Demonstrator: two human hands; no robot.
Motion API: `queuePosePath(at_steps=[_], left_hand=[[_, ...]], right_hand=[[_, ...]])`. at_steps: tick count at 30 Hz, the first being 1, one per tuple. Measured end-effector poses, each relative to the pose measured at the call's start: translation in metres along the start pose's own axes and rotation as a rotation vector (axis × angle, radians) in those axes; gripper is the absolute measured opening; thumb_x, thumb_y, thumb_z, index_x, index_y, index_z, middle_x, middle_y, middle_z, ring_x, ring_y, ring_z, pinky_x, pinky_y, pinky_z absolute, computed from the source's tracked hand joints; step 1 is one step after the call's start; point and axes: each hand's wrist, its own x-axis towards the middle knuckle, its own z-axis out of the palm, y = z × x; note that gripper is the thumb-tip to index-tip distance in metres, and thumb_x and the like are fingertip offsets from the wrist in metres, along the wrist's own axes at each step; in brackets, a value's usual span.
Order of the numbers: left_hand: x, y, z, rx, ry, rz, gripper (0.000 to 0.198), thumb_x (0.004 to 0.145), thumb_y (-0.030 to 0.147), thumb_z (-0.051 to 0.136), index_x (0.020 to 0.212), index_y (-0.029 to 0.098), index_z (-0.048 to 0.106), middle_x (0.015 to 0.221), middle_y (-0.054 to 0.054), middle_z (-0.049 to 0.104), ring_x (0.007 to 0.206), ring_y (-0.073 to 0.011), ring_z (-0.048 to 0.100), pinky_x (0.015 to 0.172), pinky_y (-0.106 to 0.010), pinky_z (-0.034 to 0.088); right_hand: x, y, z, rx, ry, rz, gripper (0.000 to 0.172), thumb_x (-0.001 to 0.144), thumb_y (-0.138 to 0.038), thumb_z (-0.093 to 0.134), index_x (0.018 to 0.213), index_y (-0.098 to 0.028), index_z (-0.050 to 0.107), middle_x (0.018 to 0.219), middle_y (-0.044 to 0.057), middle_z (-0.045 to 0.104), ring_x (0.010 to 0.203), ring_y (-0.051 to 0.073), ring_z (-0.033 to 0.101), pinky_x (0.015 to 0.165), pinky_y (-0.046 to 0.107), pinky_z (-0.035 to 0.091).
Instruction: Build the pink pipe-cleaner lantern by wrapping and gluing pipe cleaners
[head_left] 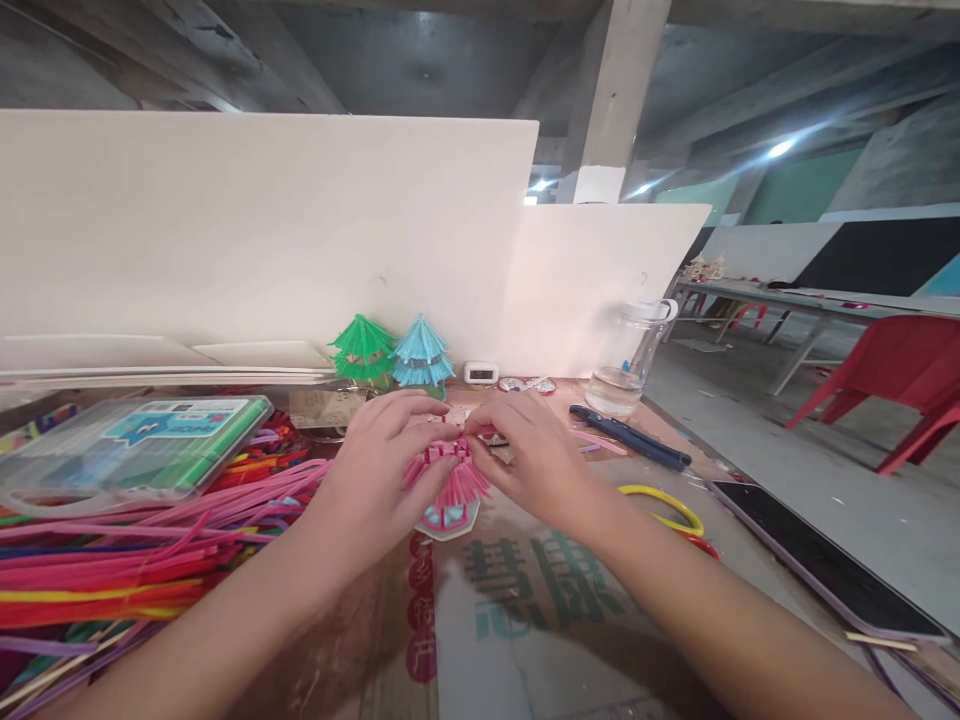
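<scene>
A pink pipe-cleaner pavilion model (463, 487) stands in front of me on a pale base with light blue patches (450, 518). Its fringed roof spreads below my fingers, with dark pink posts underneath. My left hand (386, 460) is closed around the upper part from the left, thumb and index finger at its top. From the right, my right hand (529, 455) pinches at the same top part, its fingertips meeting those of the left. Whether a small loose piece lies between the fingertips is hidden.
Green (363, 350) and blue (421, 350) fringed models stand behind, by a small white clock (481, 373). Pipe cleaners (135, 560) and a plastic case (142, 445) lie left. On the right are a water jug (619, 385), dark pliers (630, 437), yellow-handled scissors (694, 515) and a phone (817, 555).
</scene>
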Motion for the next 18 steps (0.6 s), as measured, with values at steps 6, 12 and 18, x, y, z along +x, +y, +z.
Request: queuePosePath(at_steps=[6, 12, 18], left_hand=[[0.003, -0.019, 0.004, 0.047, -0.012, -0.018, 0.02, 0.092, 0.025, 0.05, 0.091, 0.02, 0.069, 0.102, -0.008, 0.068, 0.097, -0.0235, 0.062, 0.087, -0.042, 0.047], [0.002, -0.029, 0.007, 0.098, -0.067, 0.006, 0.022, 0.09, 0.019, 0.049, 0.095, 0.021, 0.071, 0.105, -0.008, 0.068, 0.1, -0.0244, 0.062, 0.089, -0.043, 0.048], [0.001, -0.028, 0.009, 0.119, -0.076, 0.011, 0.018, 0.088, 0.017, 0.053, 0.094, 0.021, 0.07, 0.106, -0.008, 0.067, 0.1, -0.0246, 0.062, 0.089, -0.043, 0.048]], right_hand=[[-0.003, 0.006, 0.007, 0.042, -0.065, 0.007, 0.013, 0.091, -0.011, 0.05, 0.087, -0.019, 0.059, 0.079, 0.005, 0.068, 0.079, 0.02, 0.06, 0.071, 0.033, 0.041], [-0.007, 0.017, 0.015, 0.121, -0.112, 0.043, 0.017, 0.092, -0.01, 0.049, 0.09, -0.019, 0.063, 0.084, 0.006, 0.069, 0.085, 0.021, 0.061, 0.073, 0.034, 0.044], [-0.008, 0.018, 0.017, 0.151, -0.108, 0.023, 0.021, 0.094, -0.01, 0.046, 0.096, -0.019, 0.065, 0.084, 0.006, 0.069, 0.085, 0.02, 0.061, 0.074, 0.034, 0.045]])
